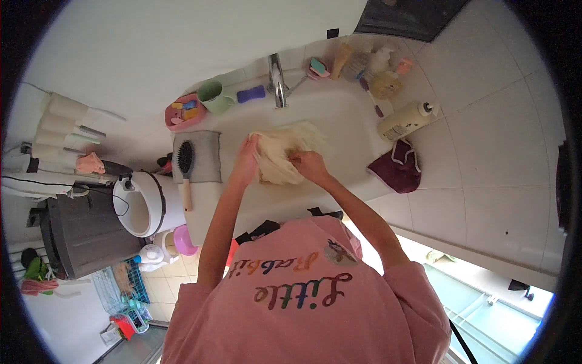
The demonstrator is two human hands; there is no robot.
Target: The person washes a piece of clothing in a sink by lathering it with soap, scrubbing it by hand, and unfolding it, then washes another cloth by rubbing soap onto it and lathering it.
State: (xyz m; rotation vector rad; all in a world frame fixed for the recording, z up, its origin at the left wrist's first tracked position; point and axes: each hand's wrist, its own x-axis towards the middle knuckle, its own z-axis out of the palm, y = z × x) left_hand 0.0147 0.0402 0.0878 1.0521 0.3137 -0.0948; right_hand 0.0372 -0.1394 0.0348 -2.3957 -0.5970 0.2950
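A bunched cream-coloured cloth (284, 155) is held over the white sink basin (339, 118), below the chrome tap (277, 82). My left hand (247, 159) grips its left side. On the cloth's right side my right hand (306, 164) is closed, fingers pressed into the fabric. Both forearms reach up from my pink shirt at the bottom of the view.
A black hairbrush (185, 173) lies on a grey mat (206, 158) left of the basin. Behind stand a green cup (212, 96), a pink tray (183, 112), and several bottles (376, 73). A white lotion bottle (405, 120) and dark red pouch (397, 170) sit right. A white bucket (142, 203) stands lower left.
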